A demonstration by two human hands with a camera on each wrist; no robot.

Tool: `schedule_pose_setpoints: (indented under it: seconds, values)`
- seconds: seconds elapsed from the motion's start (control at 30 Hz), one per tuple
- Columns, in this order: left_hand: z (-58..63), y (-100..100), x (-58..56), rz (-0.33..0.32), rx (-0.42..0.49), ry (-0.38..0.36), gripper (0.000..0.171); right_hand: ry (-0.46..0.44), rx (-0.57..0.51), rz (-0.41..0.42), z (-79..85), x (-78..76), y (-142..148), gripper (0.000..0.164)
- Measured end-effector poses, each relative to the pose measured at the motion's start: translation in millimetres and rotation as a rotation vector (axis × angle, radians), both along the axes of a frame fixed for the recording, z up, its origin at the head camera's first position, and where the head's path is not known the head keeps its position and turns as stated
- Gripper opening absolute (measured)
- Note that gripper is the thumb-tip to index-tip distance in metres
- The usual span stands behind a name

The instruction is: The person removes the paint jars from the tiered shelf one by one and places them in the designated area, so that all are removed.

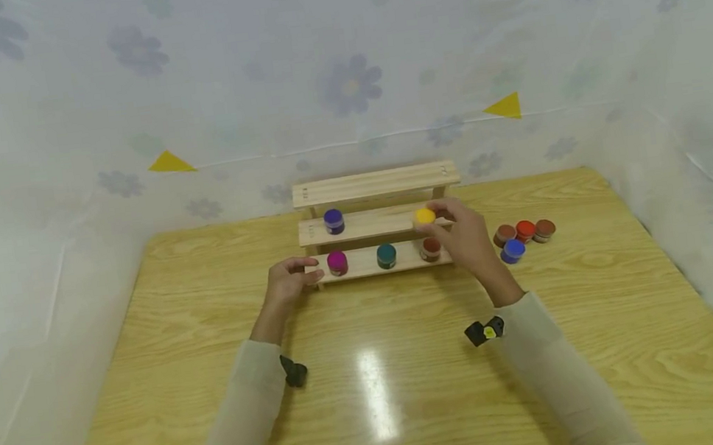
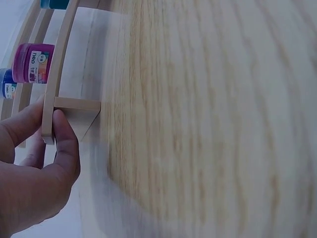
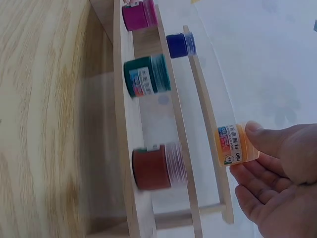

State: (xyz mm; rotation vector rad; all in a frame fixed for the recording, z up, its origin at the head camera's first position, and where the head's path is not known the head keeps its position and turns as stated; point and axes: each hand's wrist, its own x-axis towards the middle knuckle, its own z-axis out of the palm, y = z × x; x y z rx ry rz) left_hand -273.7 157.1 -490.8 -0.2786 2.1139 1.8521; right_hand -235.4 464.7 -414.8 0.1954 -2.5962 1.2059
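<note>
A three-tier wooden shelf stand (image 1: 375,184) stands at the back of the table. My right hand (image 1: 465,235) pinches a yellow paint jar (image 1: 424,217) by its lid end. In the head view this jar overlaps the right part of the middle tier; in the right wrist view its base lies close to the top board. My left hand (image 2: 44,163) grips the left end of the bottom board between thumb and fingers. Magenta (image 1: 338,262), teal (image 1: 386,256) and brown (image 3: 157,167) jars sit along the bottom tier. A purple jar (image 1: 333,221) sits at the middle tier's left.
Right of the stand, a blue jar (image 1: 513,251), a red jar (image 1: 526,231) and two brownish jars, one near (image 1: 505,235) and one farther right (image 1: 544,230), are grouped on the wooden table (image 1: 374,369). Flowered cloth (image 1: 349,82) with yellow triangles hangs behind and at the sides.
</note>
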Motion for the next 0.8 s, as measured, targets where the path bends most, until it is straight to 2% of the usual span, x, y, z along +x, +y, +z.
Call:
schedule_pose_setpoints:
  seconds: [0.3, 0.67, 0.8]
  values:
    - [0.4, 0.0, -0.2, -0.001, 0.0, -0.009, 0.029, 0.03, 0.01, -0.066, -5.4, 10.5, 34.0, 0.042]
    - [0.5, 0.4, -0.9, 0.007, 0.034, -0.031, 0.031, -0.004, 0.037, -0.129, -0.8, 24.6, 61.1, 0.045]
    - [1.5, 0.6, -0.4, 0.009, 0.036, -0.034, 0.03, -0.027, 0.012, -0.14, -0.8, 30.6, 71.8, 0.044]
